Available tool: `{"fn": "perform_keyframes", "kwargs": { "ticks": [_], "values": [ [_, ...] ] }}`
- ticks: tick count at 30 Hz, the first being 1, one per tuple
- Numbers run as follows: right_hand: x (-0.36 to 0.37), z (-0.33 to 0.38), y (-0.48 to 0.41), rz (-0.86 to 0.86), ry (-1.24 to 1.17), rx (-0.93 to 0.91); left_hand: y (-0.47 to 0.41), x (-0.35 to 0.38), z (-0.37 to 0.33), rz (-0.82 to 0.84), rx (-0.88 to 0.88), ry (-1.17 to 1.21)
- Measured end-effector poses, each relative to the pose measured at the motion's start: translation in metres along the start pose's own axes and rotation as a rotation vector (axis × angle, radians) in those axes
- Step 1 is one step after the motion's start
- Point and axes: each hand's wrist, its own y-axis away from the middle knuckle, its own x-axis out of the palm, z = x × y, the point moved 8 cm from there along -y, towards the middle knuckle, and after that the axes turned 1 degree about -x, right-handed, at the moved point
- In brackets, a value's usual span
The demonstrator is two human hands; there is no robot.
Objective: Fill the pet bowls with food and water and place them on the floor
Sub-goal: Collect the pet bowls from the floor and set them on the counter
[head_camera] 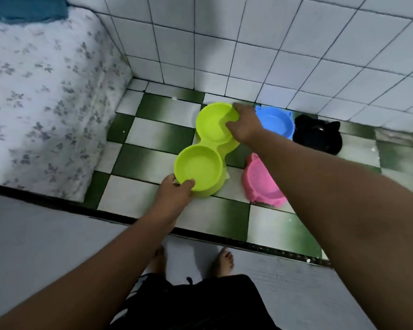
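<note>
Tiled wall: white squares with dark grout fill the far side and the right of my view.
Mattress: on the left, under a pale flowered sheet, with a blue cloth at its far end.
Checkered floor: green and white tiles between the mattress and the wall. All the bowls are here.
Grey floor: the near strip, split from the checkered tiles by a dark threshold line.
Lime-green double bowl: at the middle of the checkered floor, one well far and one near. Both wells show bare plastic. I cannot tell whether it rests on the tiles or is just off them.
Black bowl: far right, against the wall, cat-eared.
Pink bowl: just right of the near well, partly behind my right forearm.
Blue bowl: between the far well and the black bowl.
Right hand: fingers curled over the right rim of the far well, gripping it.
Left hand: thumb hooked over the near well's rim, fingers underneath, gripping it.
Bare feet: on the grey floor, near centre.
</note>
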Motion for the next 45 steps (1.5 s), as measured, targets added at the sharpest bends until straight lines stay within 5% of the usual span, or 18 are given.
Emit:
{"fn": "perform_keyframes", "kwargs": {
  "ticks": [6, 15, 27, 32, 38, 45],
  "values": [
    [0.026, -0.006, -0.021, 0.226, 0.185, -0.005, 0.016, 0.018, 0.003, 0.017, 0.051, -0.036],
    [0.037, -0.002, -0.025, 0.229, 0.214, -0.041, 0.003, 0.015, -0.002, 0.036, 0.067, -0.044],
    [0.019, -0.001, 0.007, 0.081, 0.108, 0.007, 0.004, 0.009, -0.018, 0.085, 0.106, -0.255],
    [0.003, 0.010, 0.043, -0.066, 0.013, 0.004, 0.014, -0.005, -0.036, -0.019, 0.310, -0.390],
    [-0.025, 0.002, 0.111, -0.296, -0.053, 0.093, 0.015, 0.023, -0.094, 0.175, 0.603, -0.628],
    [-0.041, -0.035, 0.200, -0.498, -0.113, 0.254, 0.036, 0.064, -0.112, 0.373, 0.727, -0.718]
  ]
}}
